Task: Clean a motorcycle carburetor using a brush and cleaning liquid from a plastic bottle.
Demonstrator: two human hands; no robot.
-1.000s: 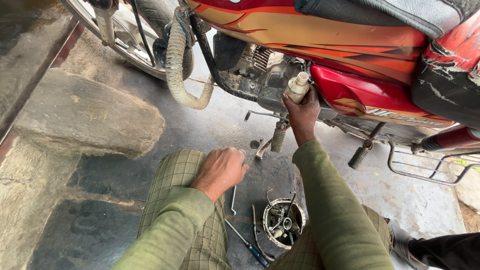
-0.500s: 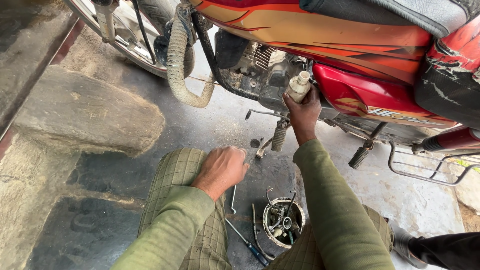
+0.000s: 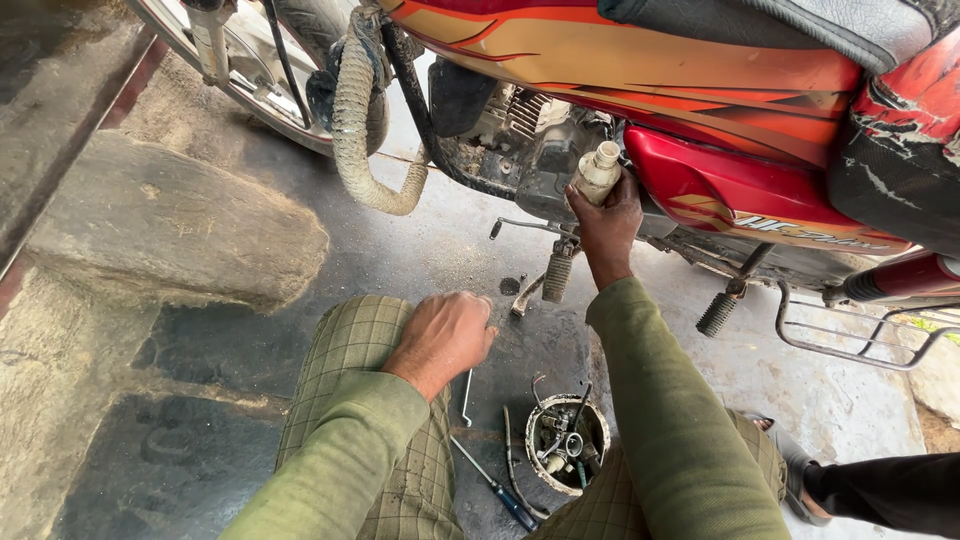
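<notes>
Daylight falls on a stained, oil-darkened concrete floor point(image 3: 430, 250); a large rough grey stone slab point(image 3: 170, 225) lies left of the hands.

We see a roadside motorcycle repair spot: a red motorcycle point(image 3: 640, 110) fills the upper frame above oil-darkened concrete ground point(image 3: 420, 250), while a screwdriver point(image 3: 490, 485) and a small tub of loose parts point(image 3: 567, 443) lie at lower centre.
</notes>
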